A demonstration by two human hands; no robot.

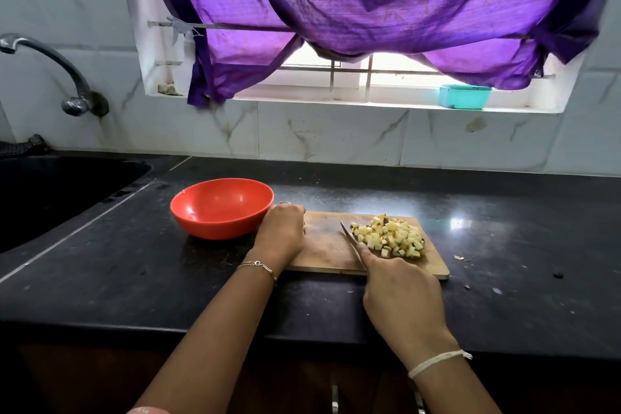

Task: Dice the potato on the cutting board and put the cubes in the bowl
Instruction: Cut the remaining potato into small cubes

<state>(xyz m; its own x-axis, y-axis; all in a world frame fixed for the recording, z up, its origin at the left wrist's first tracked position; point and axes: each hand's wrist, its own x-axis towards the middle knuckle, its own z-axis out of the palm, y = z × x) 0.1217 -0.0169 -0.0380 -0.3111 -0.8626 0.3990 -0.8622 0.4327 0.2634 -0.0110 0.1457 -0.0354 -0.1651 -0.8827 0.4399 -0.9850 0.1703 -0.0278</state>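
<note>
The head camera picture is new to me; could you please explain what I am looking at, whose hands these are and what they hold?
There is no machine here: a person wears one wide-angle camera on the head, so you look forward and down over their two bare arms. On the black counter lies a wooden cutting board with a pile of potato cubes on its right half. The right hand grips a knife, whose blade sits at the left edge of the pile. The left hand rests on the board's left end; its fingers curl out of sight, so I cannot tell whether it grips. Beside it stands an orange bowl, empty. A sink and tap are at the far left.
</note>
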